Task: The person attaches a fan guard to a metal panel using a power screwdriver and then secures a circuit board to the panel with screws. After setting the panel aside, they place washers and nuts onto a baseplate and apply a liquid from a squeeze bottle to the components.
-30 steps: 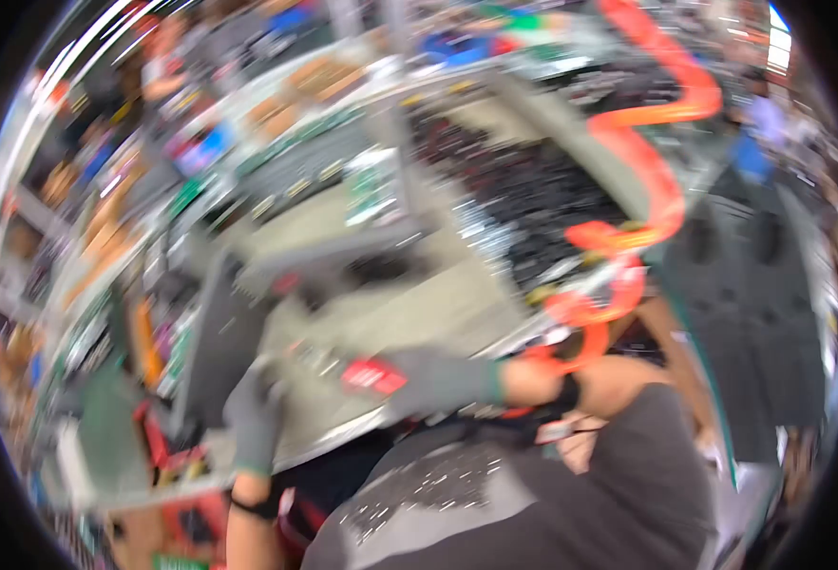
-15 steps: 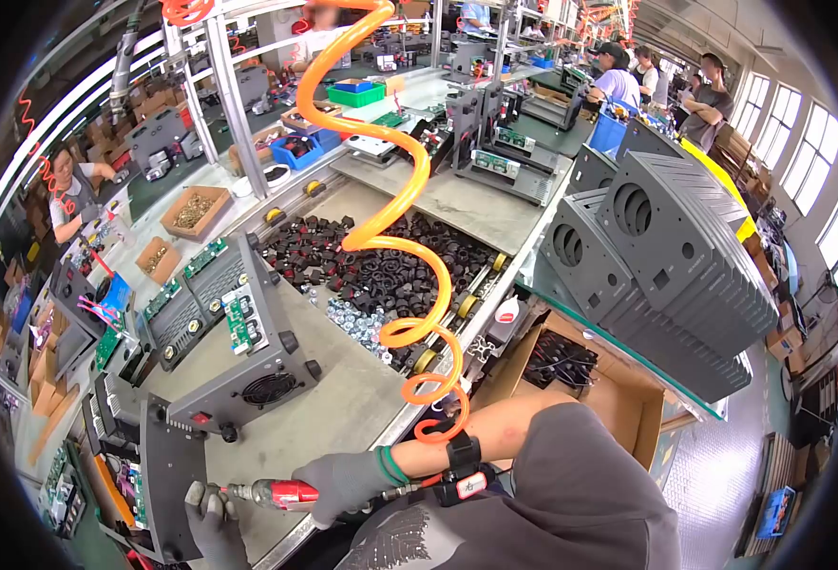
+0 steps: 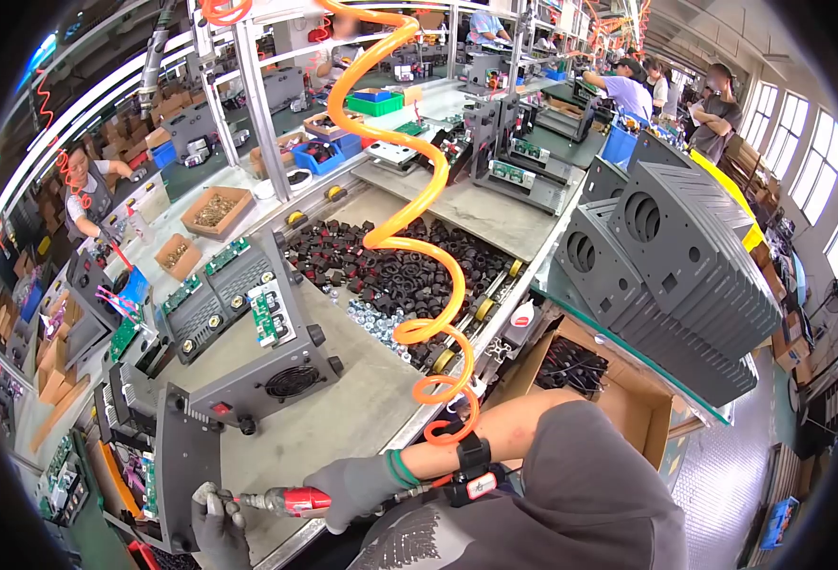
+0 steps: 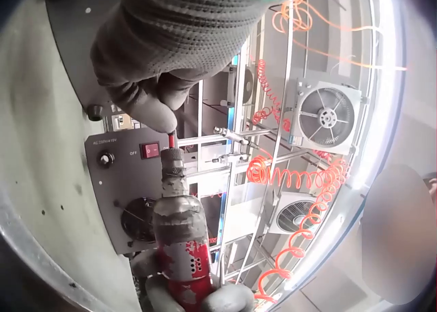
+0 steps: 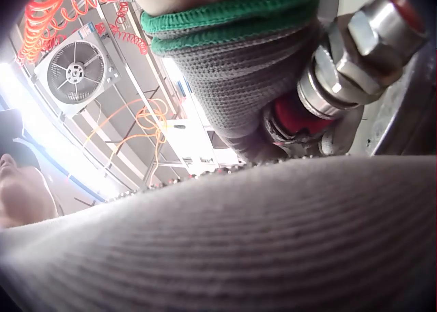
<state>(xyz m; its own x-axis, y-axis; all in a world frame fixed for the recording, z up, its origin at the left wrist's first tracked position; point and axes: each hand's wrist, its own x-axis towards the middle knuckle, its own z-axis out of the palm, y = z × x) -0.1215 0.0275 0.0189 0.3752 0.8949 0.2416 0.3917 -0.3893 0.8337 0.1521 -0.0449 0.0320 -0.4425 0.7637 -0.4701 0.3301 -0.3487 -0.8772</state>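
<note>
My gloved right hand (image 3: 357, 489) grips a red and silver air screwdriver (image 3: 295, 501), its nose toward the left. A metal hose fitting (image 5: 358, 52) juts from the tool's rear end in the right wrist view. At the front end, my gloved left hand (image 4: 181, 42) pinches the tip of the red bit (image 4: 172, 140) between thumb and fingers. Whether a screw sits there I cannot tell, as the fingertips cover it. Left of that hand a dark grey panel (image 3: 186, 456) stands on edge. Behind it is a grey machine housing (image 3: 257, 385) with a red switch and a round fan.
An orange coiled hose (image 3: 447, 275) hangs across the bench. Black parts (image 3: 409, 256) and small silver parts (image 3: 376, 323) fill the space beyond the housing. Stacked grey panels (image 3: 657, 275) stand at right, above a cardboard box (image 3: 642, 404). Other people work farther back.
The head view was blurred and tilted a second ago, then steadied and shifted slightly. Both hands stay at the screwdriver, with the left fingers drawn in more closely around the bit tip.
</note>
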